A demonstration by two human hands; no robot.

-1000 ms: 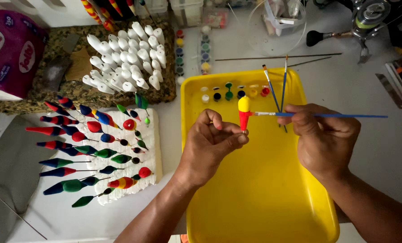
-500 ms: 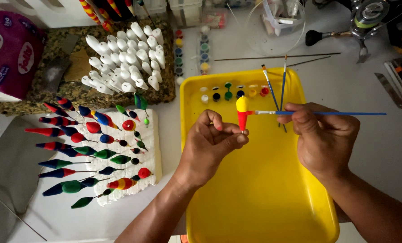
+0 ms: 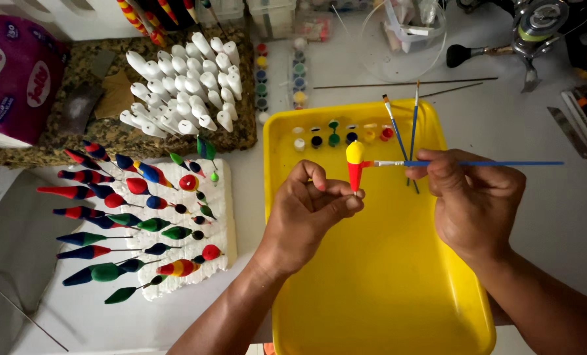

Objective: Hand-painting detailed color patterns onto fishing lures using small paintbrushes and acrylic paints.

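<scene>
Pinched between thumb and fingertips of the left hand (image 3: 306,213), a small fishing float (image 3: 354,168) with a yellow top and red tapered bottom is held upright above the yellow tray (image 3: 385,302). The left grip is pressed together on the float's thin lower stem. A blue-handled paintbrush (image 3: 477,163) is pinched in the grip of the right hand (image 3: 474,200) and lies almost level, its tip touching the float's side where yellow meets red. Both hands are seen over the tray's middle.

At the tray's far edge a row of small paint pots (image 3: 339,135) is set, and two more brushes (image 3: 405,125) are leaned over its rim. To the left, on the white table (image 3: 503,112), a white foam block (image 3: 208,230) is stuck with many painted floats (image 3: 129,217) in red, blue, green and yellow. Behind it, unpainted white floats (image 3: 181,85) are stood in a speckled dark block (image 3: 96,138). A second strip of paint pots (image 3: 261,79) lies beside that block, and a fishing reel (image 3: 536,29) is seen at the far right.
</scene>
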